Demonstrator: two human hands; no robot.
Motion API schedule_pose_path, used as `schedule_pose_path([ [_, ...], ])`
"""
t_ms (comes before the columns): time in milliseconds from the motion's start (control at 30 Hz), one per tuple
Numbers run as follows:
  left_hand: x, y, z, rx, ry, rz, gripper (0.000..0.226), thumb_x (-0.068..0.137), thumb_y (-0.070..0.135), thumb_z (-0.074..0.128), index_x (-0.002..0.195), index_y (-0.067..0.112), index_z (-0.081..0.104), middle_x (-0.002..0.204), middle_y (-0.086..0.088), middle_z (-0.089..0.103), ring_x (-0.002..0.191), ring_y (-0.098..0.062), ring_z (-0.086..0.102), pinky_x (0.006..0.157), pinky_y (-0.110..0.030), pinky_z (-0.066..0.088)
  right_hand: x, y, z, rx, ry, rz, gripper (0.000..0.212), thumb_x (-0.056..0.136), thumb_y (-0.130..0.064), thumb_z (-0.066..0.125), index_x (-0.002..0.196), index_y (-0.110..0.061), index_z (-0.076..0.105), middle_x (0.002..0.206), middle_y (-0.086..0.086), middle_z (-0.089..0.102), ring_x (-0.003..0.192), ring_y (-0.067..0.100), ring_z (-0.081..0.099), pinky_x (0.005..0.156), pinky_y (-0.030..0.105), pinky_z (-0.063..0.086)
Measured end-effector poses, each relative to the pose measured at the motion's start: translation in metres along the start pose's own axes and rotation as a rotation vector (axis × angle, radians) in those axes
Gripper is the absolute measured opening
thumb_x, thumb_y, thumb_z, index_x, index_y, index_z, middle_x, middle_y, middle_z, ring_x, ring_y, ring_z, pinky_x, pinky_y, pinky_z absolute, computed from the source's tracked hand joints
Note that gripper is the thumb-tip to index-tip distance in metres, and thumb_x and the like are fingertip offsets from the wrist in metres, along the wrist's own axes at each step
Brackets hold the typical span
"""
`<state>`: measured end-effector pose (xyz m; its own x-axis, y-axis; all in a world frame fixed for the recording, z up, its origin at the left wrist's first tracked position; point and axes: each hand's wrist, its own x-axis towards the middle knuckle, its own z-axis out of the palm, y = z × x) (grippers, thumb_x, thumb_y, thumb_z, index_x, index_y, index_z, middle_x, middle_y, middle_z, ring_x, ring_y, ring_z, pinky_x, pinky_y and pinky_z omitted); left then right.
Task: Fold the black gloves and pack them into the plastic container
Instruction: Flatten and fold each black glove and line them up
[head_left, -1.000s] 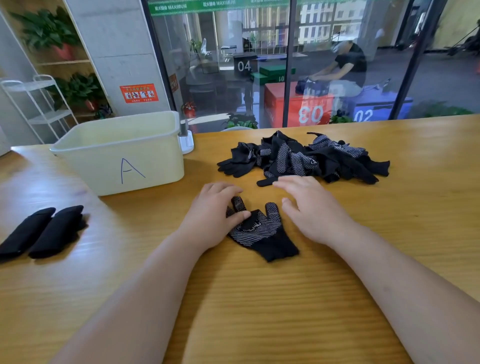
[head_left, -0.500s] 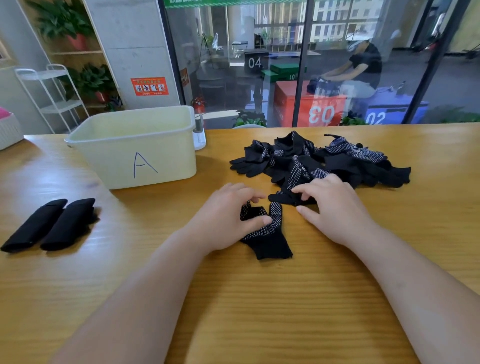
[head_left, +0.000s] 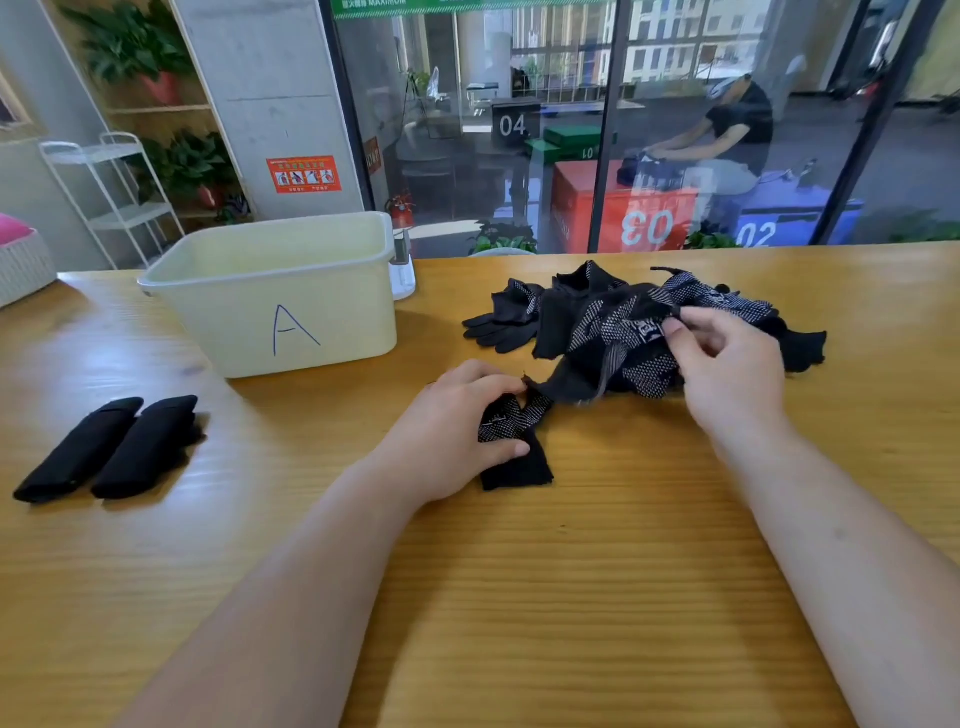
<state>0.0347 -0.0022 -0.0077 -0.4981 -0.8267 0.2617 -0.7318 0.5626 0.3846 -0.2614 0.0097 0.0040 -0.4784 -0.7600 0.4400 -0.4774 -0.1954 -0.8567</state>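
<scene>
The step in hand looks like pairing. The left hand curls round a single glove lying on the bench, while the right hand pinches a second glove out of the loose pile just behind. The plastic container stands left of the pile, with two folded bundles lying nearer and further left. Next, I judge, the pinched glove must come free of the tangle, be laid squarely over the first, and both be folded together

container floor: hidden by wall | glove under left hand: half covered
</scene>
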Motion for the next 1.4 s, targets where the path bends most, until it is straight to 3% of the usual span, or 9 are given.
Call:
schedule_pose_path([
  [133, 0.001, -0.001, 0.000, 0.045, 0.024, -0.019, 0.065, 0.093, 0.051, 0.079, 0.151, 0.040, 0.052, 0.148, 0.019, 0.045, 0.137, -0.010, 0.042, 0.117, -0.039, 0.042, 0.005, 0.025, -0.015, -0.534, -0.128, -0.004, 0.036, 0.099, -0.044, 0.068, 0.132, -0.030, 0.068, 0.103, -0.008, 0.068, 0.102, 0.023, 0.065, 0.088, 0.041, 0.054],
  [300, 0.000, 0.000, 0.002, 0.034, 0.019, -0.012, 0.064, 0.096, 0.045, 0.076, 0.153, 0.040, 0.049, 0.150, 0.018, 0.044, 0.138, -0.010, 0.040, 0.117, -0.034, 0.040, -0.005, 0.002, -0.014, -0.418, -0.303, -0.339, 0.058, 0.096, -0.055, 0.069, 0.150, -0.048, 0.049, 0.135, -0.015, 0.049, 0.124, 0.016, 0.047, 0.104, 0.039, 0.043],
  [400, 0.000, 0.000, 0.002, 0.033, 0.007, -0.012, 0.063, 0.097, 0.045, 0.075, 0.154, 0.039, 0.049, 0.152, 0.016, 0.047, 0.142, -0.010, 0.039, 0.118, -0.030, 0.036, -0.010, -0.002, 0.003, -0.765, -0.513, -0.343, 0.055, 0.090, -0.064, 0.071, 0.142, -0.050, 0.057, 0.132, -0.015, 0.052, 0.123, 0.016, 0.044, 0.094, 0.040, 0.049],
  [600, 0.001, -0.002, 0.002, 0.034, 0.014, -0.029, 0.063, 0.095, 0.052, 0.074, 0.152, 0.040, 0.051, 0.145, 0.017, 0.051, 0.135, -0.010, 0.049, 0.114, -0.038, 0.046, 0.008, -0.009, 0.012, -0.550, 0.094, -0.424, 0.030, 0.089, -0.008, 0.073, 0.117, -0.016, 0.066, 0.117, 0.005, 0.058, 0.103, 0.030, 0.059, 0.074, 0.036, 0.046],
  [700, 0.001, -0.002, 0.002, 0.036, 0.019, -0.030, 0.063, 0.095, 0.054, 0.074, 0.152, 0.041, 0.051, 0.144, 0.017, 0.050, 0.132, -0.010, 0.052, 0.111, -0.036, 0.047, 0.011, 0.002, 0.012, -0.605, -0.068, -0.488, 0.033, 0.092, -0.019, 0.077, 0.122, -0.018, 0.065, 0.135, 0.004, 0.055, 0.126, 0.027, 0.053, 0.095, 0.039, 0.050],
  [833, 0.002, -0.003, 0.001, 0.046, 0.014, -0.031, 0.063, 0.095, 0.055, 0.073, 0.152, 0.040, 0.051, 0.145, 0.017, 0.050, 0.131, -0.011, 0.052, 0.111, -0.039, 0.048, 0.007, 0.014, 0.012, -0.955, -0.359, -0.375, 0.037, 0.085, -0.058, 0.079, 0.114, -0.036, 0.075, 0.156, -0.001, 0.055, 0.155, 0.027, 0.031, 0.127, 0.050, 0.025],
  [1067, 0.002, -0.005, 0.000, 0.083, 0.004, -0.036, 0.059, 0.093, 0.059, 0.073, 0.146, 0.040, 0.054, 0.140, 0.016, 0.052, 0.130, -0.011, 0.048, 0.112, -0.040, 0.045, -0.015, -0.021, -0.008, -1.051, -0.293, -0.423, 0.060, 0.079, -0.077, 0.070, 0.126, -0.041, 0.070, 0.157, -0.005, 0.049, 0.153, 0.028, 0.027, 0.122, 0.053, 0.029],
  [1233, 0.001, -0.006, -0.003, 0.070, -0.016, -0.050, 0.061, 0.089, 0.062, 0.075, 0.142, 0.039, 0.056, 0.133, 0.016, 0.054, 0.125, -0.011, 0.051, 0.107, -0.038, 0.047, -0.036, -0.026, 0.016, -0.783, -0.632, -0.559, 0.067, 0.091, -0.080, 0.043, 0.146, -0.045, 0.056, 0.140, -0.020, 0.056, 0.129, 0.015, 0.046, 0.106, 0.046, 0.043],
  [1400, -0.003, -0.014, -0.009, 0.016, -0.049, -0.076, 0.070, 0.086, 0.065, 0.078, 0.146, 0.040, 0.054, 0.138, 0.021, 0.053, 0.128, -0.005, 0.053, 0.108, -0.034, 0.048, -0.029, -0.015, 0.026, -0.963, -0.427, -0.507, 0.026, 0.099, -0.058, 0.061, 0.111, -0.040, 0.076, 0.114, -0.016, 0.067, 0.113, 0.018, 0.053, 0.096, 0.042, 0.043],
])
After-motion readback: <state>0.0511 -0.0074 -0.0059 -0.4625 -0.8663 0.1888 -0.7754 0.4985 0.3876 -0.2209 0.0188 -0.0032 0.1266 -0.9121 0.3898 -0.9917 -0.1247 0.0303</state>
